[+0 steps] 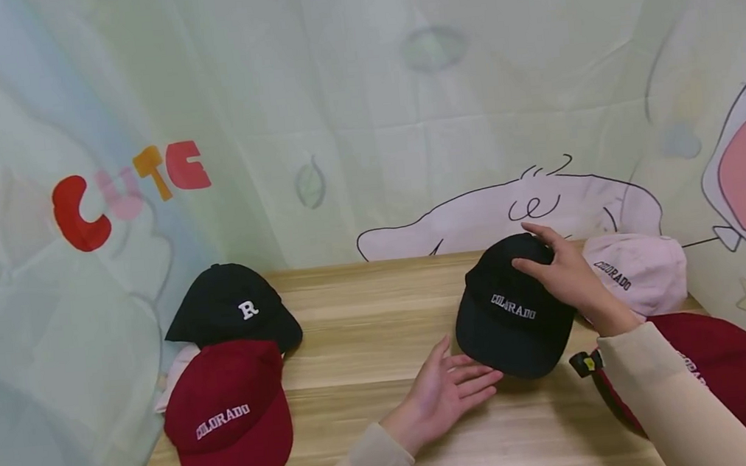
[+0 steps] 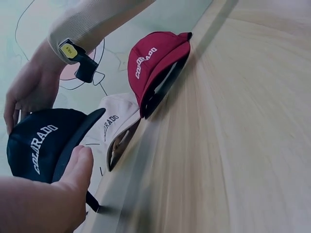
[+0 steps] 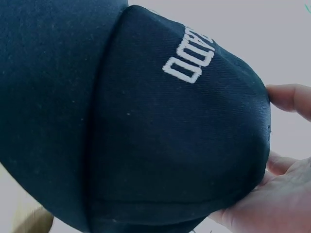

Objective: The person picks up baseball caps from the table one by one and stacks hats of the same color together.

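A black baseball cap (image 1: 512,343) with white COLORADO lettering is held above the wooden table, brim toward me. My right hand (image 1: 570,275) grips the top of its crown, thumb at the front; the right wrist view shows the fingers (image 3: 289,97) against the crown. Palm up, my left hand (image 1: 447,393) lies below the brim with its fingers extended, their tips at the brim's edge. In the left wrist view the thumb (image 2: 80,167) of that hand is beside the brim of the black cap (image 2: 43,141). Whether it bears any weight I cannot tell.
On the left, a red COLORADO cap (image 1: 230,430) overlaps a black R cap (image 1: 222,305), with a pale pink one (image 1: 175,372) partly hidden beneath. To the right are a pale pink COLORADO cap (image 1: 650,275) and another red cap (image 1: 737,364). A printed curtain (image 1: 348,102) hangs behind the table (image 1: 354,323).
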`<move>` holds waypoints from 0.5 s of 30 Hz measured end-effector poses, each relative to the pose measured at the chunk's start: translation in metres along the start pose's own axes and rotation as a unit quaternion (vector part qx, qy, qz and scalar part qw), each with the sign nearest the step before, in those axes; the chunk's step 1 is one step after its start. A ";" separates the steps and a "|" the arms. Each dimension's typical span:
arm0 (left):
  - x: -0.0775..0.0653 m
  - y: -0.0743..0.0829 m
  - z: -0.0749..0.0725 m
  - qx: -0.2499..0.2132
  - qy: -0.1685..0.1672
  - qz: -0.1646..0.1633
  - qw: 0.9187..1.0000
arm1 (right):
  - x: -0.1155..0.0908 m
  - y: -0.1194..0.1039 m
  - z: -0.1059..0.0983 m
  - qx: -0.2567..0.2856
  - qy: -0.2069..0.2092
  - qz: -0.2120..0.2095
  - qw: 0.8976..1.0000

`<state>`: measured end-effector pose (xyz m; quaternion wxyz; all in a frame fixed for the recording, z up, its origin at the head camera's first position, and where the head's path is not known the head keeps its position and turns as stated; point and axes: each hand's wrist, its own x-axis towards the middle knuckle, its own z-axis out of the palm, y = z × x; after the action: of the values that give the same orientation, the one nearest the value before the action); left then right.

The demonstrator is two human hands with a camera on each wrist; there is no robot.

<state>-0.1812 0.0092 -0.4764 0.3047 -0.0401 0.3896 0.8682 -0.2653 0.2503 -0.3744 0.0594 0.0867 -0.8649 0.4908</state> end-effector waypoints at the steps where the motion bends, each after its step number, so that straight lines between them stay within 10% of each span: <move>1: -0.002 0.001 -0.002 0.000 0.002 0.001 1.000 | 0.001 -0.001 0.003 0.006 -0.006 0.000 1.000; 15: -0.033 0.021 -0.038 -0.004 0.002 0.007 1.000 | 0.022 -0.011 0.045 0.004 -0.095 -0.015 0.995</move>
<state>-0.1728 -0.0450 -0.4787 0.2975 -0.0406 0.3874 0.8717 -0.2856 0.2042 -0.3843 -0.0158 0.1463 -0.8634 0.4826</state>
